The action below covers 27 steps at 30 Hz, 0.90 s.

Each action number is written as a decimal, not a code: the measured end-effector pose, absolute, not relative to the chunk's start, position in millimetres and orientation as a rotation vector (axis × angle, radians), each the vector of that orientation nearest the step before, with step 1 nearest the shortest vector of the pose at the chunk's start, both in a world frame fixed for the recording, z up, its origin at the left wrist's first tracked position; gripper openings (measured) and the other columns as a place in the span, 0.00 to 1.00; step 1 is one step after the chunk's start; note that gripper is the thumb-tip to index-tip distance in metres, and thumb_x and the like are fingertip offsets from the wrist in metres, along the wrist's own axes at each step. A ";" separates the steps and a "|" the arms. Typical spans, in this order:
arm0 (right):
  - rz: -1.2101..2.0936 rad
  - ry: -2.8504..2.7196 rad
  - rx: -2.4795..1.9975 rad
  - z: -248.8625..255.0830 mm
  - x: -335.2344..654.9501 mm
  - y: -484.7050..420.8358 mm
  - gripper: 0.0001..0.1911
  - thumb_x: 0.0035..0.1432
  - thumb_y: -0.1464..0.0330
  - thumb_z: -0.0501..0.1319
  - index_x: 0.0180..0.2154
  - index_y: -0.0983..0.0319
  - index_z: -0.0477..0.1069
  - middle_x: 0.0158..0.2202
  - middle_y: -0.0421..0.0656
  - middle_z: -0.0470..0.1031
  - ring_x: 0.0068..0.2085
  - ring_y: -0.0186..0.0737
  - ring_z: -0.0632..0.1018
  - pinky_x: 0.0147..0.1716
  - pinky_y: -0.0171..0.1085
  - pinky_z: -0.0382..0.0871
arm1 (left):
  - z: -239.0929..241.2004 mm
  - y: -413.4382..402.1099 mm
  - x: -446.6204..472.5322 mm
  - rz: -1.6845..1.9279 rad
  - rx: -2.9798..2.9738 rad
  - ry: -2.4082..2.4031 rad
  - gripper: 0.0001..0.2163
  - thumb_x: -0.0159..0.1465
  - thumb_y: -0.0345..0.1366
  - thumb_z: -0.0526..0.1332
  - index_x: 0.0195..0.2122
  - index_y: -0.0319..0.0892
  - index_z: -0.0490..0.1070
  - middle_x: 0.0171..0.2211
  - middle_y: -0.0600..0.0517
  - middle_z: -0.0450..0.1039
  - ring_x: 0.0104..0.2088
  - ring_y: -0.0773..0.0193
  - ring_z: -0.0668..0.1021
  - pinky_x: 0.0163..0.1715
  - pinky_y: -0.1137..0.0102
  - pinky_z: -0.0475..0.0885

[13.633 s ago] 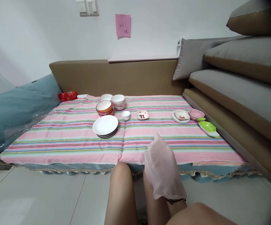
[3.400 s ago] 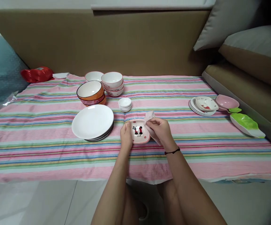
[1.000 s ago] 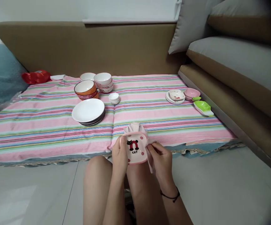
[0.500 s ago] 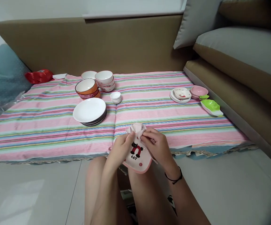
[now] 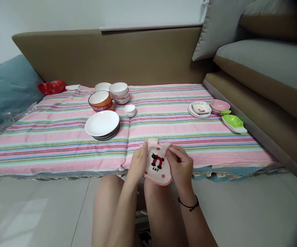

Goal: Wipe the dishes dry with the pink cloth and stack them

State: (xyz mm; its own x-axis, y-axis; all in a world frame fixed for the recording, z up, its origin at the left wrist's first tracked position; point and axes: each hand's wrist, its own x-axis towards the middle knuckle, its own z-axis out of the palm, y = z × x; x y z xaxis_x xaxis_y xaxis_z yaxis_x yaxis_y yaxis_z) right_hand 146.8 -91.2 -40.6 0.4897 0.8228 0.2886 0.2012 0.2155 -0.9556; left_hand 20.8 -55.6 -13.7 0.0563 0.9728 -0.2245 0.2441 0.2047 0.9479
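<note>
Nearest are a person's bare knees (image 5: 109, 187); a black bracelet (image 5: 189, 206) circles the right wrist. Above the knees, a pink-rimmed dish (image 5: 157, 168) is held tilted, its inside showing a black-and-red cat, the word CAT and pink dots. The left hand (image 5: 136, 164) grips its left edge, thumb along the rim. The right hand (image 5: 182, 168) has its fingers closed on a pale cloth (image 5: 165, 146) at the dish's upper right rim. Beyond spreads a pink striped sheet (image 5: 158, 125). On it, at left, is a plate stack (image 5: 102, 123), the top one white; at right, a green-and-white dish (image 5: 233, 122). A little farther are small white bowls (image 5: 130, 110) and, at right, pink bowls (image 5: 220, 105). Then come stacked orange bowls (image 5: 100, 99), patterned white bowls (image 5: 119, 91), a red bundle (image 5: 52, 87) and, last, a brown backrest (image 5: 150, 58).
</note>
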 end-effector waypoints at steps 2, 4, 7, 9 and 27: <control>0.681 -1.139 -1.306 -37.6 151.2 -84.8 0.07 0.56 0.69 0.60 0.31 0.61 0.77 0.32 0.42 0.78 0.35 0.39 0.77 0.34 0.36 0.71 | -9.2 -53.3 19.3 0.777 1.287 1.326 0.25 0.62 0.58 0.48 0.18 0.44 0.53 0.17 0.56 0.55 0.20 0.68 0.59 0.20 0.71 0.54; 0.809 -1.265 -1.322 -35.3 154.9 -74.9 0.09 0.57 0.68 0.59 0.32 0.61 0.78 0.28 0.40 0.78 0.31 0.38 0.77 0.29 0.35 0.70 | -5.5 -47.5 16.5 0.730 1.319 1.290 0.25 0.62 0.59 0.47 0.18 0.44 0.53 0.16 0.56 0.54 0.19 0.68 0.59 0.20 0.71 0.54; 0.926 -1.354 -1.262 -37.0 153.5 -55.1 0.12 0.58 0.66 0.58 0.38 0.60 0.79 0.35 0.41 0.80 0.37 0.41 0.79 0.34 0.36 0.72 | -2.8 -31.1 10.6 0.682 1.394 1.301 0.25 0.61 0.58 0.49 0.17 0.44 0.53 0.15 0.56 0.54 0.18 0.68 0.59 0.19 0.71 0.54; 0.955 -1.251 -1.195 -41.8 146.2 -41.7 0.13 0.57 0.65 0.59 0.41 0.60 0.79 0.43 0.42 0.80 0.45 0.44 0.79 0.44 0.39 0.72 | -2.8 -16.4 6.3 0.697 1.412 1.344 0.24 0.61 0.57 0.51 0.16 0.43 0.54 0.15 0.56 0.55 0.18 0.68 0.60 0.19 0.71 0.54; 0.542 -0.901 -1.139 -24.9 138.4 39.2 0.15 0.57 0.60 0.61 0.42 0.61 0.78 0.44 0.44 0.79 0.47 0.44 0.78 0.48 0.41 0.71 | -35.1 82.1 17.4 1.526 1.292 1.705 0.24 0.68 0.50 0.43 0.28 0.42 0.70 0.26 0.48 0.72 0.28 0.61 0.72 0.30 0.69 0.64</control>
State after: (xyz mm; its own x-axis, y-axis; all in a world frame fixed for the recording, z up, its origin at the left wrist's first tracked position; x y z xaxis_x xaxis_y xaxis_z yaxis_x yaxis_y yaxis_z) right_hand 138.4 39.2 -24.9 0.5492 0.7678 0.3299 0.0688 0.3519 -0.9335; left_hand 17.4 82.1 -35.1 -0.4185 0.8824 0.2149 0.3110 -0.0831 0.9468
